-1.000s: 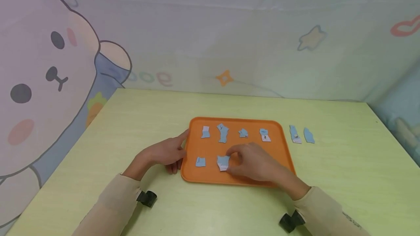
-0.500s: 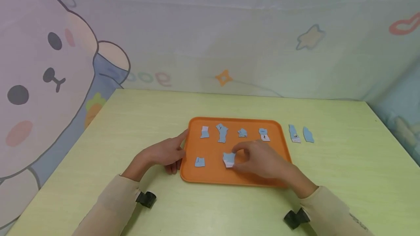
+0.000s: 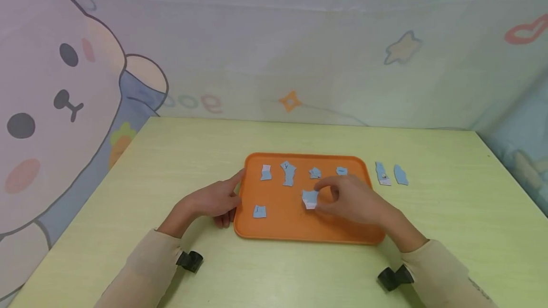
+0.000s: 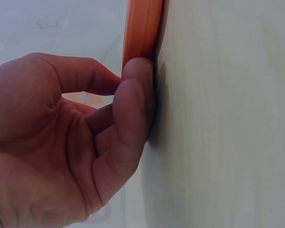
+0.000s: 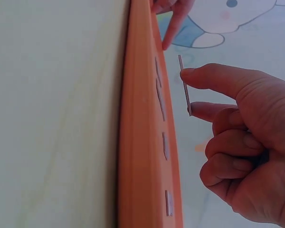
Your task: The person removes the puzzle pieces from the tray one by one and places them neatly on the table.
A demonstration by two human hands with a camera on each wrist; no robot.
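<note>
My right hand (image 3: 357,198) pinches a flat, irregular blue-and-white card piece (image 3: 309,199) between thumb and index finger, over the middle of the orange tray (image 3: 282,229). In the right wrist view, this card piece (image 5: 185,85) appears edge-on, raised off the tray, with the other fingers curled below. At the tray's left rim, my left hand (image 3: 214,198) grips the edge, index finger extended along it. The left wrist view has the thumb and curled fingertips (image 4: 137,69) against the tray (image 4: 143,28), close to the tabletop.
Several similar card pieces (image 3: 288,175) lie in a row along the tray's far side, one partly hidden by my right hand. A single piece (image 3: 259,211) lies at the near left. Two more pieces (image 3: 401,175) rest on the table (image 3: 445,213) right of the tray.
My right hand has carried the pinched card piece from the tray's near side rightward and away from me. My left hand stays at the tray's left edge.
</note>
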